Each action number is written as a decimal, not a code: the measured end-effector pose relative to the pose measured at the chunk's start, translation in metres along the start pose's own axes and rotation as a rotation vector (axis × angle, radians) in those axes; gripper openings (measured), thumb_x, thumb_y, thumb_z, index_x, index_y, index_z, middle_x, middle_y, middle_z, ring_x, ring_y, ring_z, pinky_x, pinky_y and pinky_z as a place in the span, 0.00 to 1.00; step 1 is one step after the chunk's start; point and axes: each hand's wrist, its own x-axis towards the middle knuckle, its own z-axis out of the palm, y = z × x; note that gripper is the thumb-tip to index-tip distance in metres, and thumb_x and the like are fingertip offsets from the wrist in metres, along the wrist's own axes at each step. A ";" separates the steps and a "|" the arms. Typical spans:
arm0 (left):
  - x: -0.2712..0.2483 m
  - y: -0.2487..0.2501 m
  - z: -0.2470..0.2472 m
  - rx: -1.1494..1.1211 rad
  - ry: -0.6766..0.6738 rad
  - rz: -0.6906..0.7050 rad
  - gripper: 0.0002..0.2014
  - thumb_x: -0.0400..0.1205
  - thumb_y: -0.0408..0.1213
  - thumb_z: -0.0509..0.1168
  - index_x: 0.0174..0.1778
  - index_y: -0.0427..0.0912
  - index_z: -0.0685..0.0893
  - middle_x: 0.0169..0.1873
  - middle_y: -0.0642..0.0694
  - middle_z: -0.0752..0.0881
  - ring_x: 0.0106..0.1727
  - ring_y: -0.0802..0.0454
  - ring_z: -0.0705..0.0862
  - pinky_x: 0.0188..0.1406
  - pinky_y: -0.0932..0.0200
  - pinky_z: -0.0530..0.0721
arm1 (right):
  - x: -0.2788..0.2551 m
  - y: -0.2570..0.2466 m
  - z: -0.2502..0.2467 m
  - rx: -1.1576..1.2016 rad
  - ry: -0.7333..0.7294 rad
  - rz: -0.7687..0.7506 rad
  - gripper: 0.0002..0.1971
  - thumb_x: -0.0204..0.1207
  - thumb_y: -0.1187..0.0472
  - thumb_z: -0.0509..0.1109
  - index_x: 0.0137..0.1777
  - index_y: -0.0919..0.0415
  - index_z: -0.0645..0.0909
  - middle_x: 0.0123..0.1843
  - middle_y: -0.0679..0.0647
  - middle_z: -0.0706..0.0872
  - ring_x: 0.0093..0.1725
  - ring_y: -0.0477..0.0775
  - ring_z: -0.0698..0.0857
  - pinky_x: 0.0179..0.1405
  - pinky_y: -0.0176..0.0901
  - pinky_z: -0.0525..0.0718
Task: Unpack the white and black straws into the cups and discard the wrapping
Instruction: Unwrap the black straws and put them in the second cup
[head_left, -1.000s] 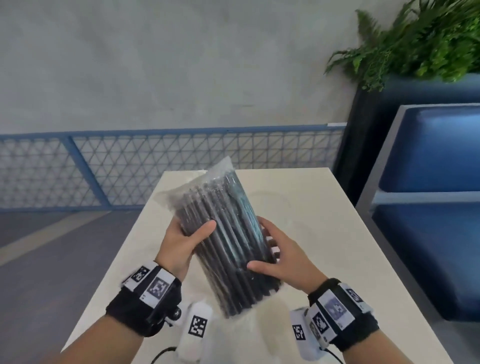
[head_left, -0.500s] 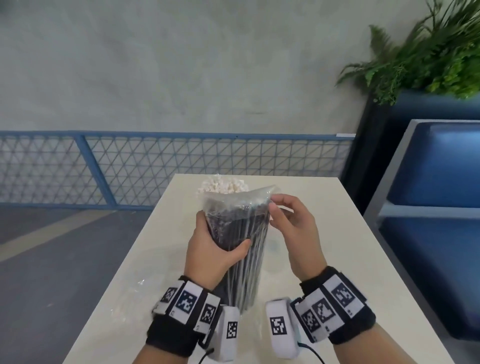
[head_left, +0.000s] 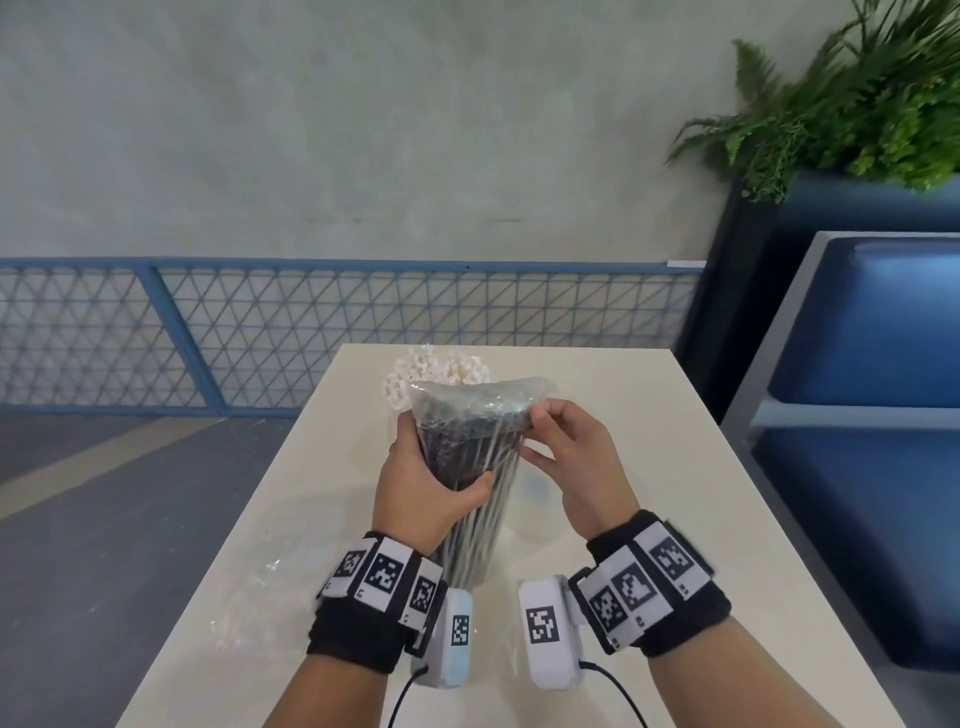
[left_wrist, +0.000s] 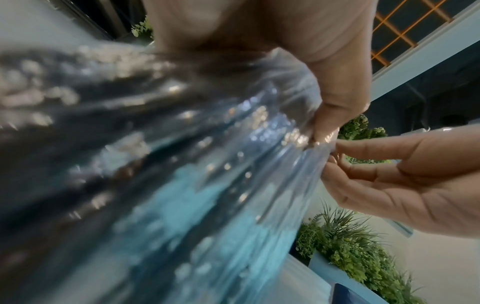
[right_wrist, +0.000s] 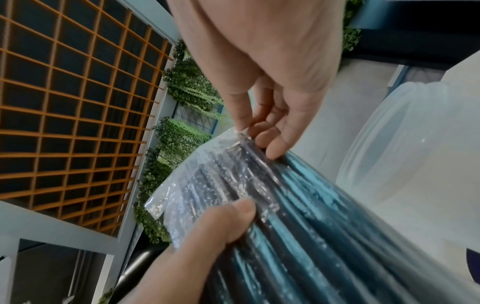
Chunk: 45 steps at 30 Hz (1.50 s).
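- Table: pale, long, running from near to far. On its far end the white straws stand bunched upright, presumably in a cup hidden behind the pack. Loose clear film lies crumpled at the near left.
- Pack of black straws: held upright above the table's middle, just in front of the white straws. Its clear wrapping is glossy, wrinkled and sealed flat across the top, not yet open.
- Clear cup: rim visible only in the right wrist view, just right of the pack.
- Left hand: fingers wrapped around the pack's mid-body, clamping it steady.
- Right hand: thumb and fingertips pinching the wrapping's top right corner.
- Step, as judged: opening the second pack. The next move calls for a tear or pull at the seal while the left hand's clamp resists.
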 end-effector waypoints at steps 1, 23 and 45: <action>0.001 -0.001 -0.001 0.014 -0.002 0.002 0.37 0.63 0.43 0.78 0.64 0.49 0.67 0.54 0.48 0.82 0.55 0.50 0.82 0.51 0.61 0.78 | 0.000 0.001 0.000 -0.001 -0.007 0.012 0.06 0.82 0.63 0.62 0.47 0.63 0.78 0.46 0.58 0.84 0.46 0.49 0.83 0.42 0.33 0.86; 0.017 -0.007 -0.004 0.084 -0.041 -0.049 0.33 0.61 0.44 0.77 0.59 0.47 0.69 0.49 0.46 0.84 0.51 0.46 0.83 0.50 0.50 0.84 | 0.014 0.024 -0.001 -0.945 0.181 -0.904 0.09 0.70 0.63 0.76 0.49 0.53 0.84 0.63 0.50 0.74 0.53 0.50 0.74 0.56 0.28 0.72; 0.018 -0.009 -0.023 0.040 -0.160 -0.070 0.31 0.64 0.40 0.78 0.57 0.53 0.67 0.43 0.66 0.78 0.42 0.71 0.77 0.37 0.79 0.71 | 0.036 0.027 -0.015 -1.115 0.042 -1.131 0.08 0.74 0.65 0.67 0.48 0.51 0.79 0.46 0.46 0.87 0.48 0.46 0.82 0.66 0.47 0.72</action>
